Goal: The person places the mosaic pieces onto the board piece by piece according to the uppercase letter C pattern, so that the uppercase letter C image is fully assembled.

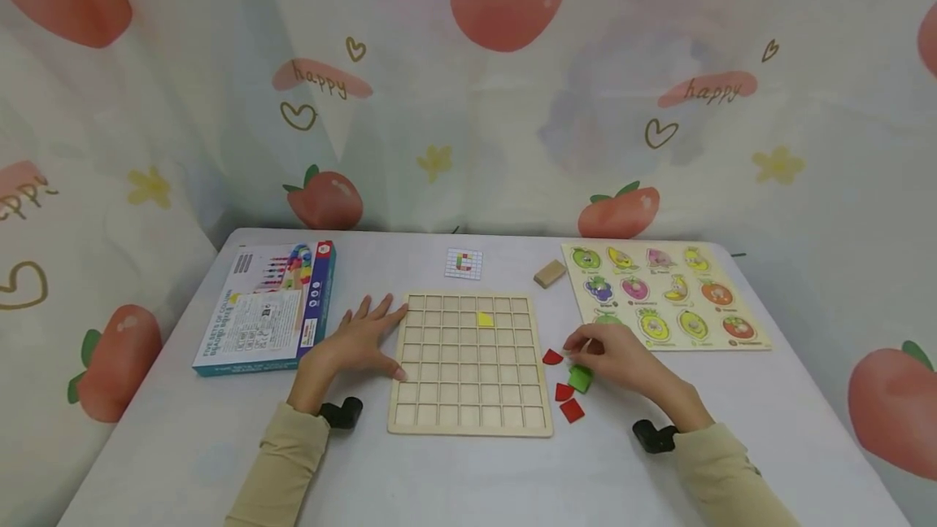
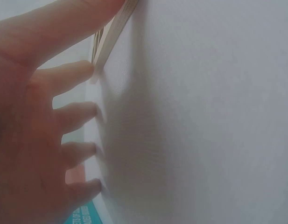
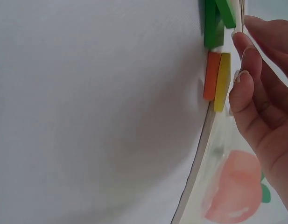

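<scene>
A wooden grid board (image 1: pixel 470 432) lies flat in the middle of the table, with one yellow piece (image 1: pixel 485 320) in an upper cell. My left hand (image 1: pixel 359 342) is spread at its left edge, thumb and index fingertips on the rim. To the right of the board are red pieces (image 1: pixel 573 411) and overlapping green pieces (image 1: pixel 581 379). My right hand (image 1: pixel 611 356) hovers over this group with fingers bent and nothing visible between them. In the right wrist view its fingertips are close over a yellow piece (image 3: pixel 222 83) stacked on an orange piece (image 3: pixel 212 77).
A small pattern card (image 1: pixel 464 263) lies beyond the board, and a plain wooden block (image 1: pixel 549 273) is right of it. A fruit puzzle board (image 1: pixel 747 299) is at the back right. On the left lies a blue-edged box (image 1: pixel 252 307). A printed cloth hangs behind the table.
</scene>
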